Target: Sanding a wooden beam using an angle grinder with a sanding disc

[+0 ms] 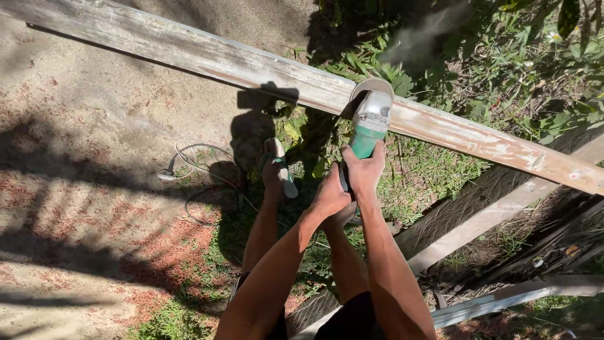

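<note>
Two bare hands grip a green and grey angle grinder [370, 123], seen from above by a camera on the person's head. The grinder's round silver guard rests against the near edge of a long weathered wooden plank [251, 66], roughly at the middle of the plank's visible length. The right hand [365, 170] is wrapped closed around the green body of the tool, fingers pointing up toward the plank. The left hand [330, 196] sits just behind and below it, also closed, clasped at the rear end of the tool's handle; what exactly its fingers enclose is hidden. Both forearms stretch up from the bottom of the picture and meet at the grinder. The plank runs diagonally from the upper left corner down to the right edge, its surface pale with worn, flaking paint and some bare brown patches. A faint haze of dust [421, 38] hangs above the tool. Below the arms, the person's left leg ends in a foot wearing a light-soled sandal [280, 167], planted on grass [434, 170]. A thin white cable [189, 167] loops across the sandy ground [82, 157] to the left. More wooden beams [484, 217] lie crossed at the lower right, among leafy green plants [522, 56] in strong sunlight and shadow.
</note>
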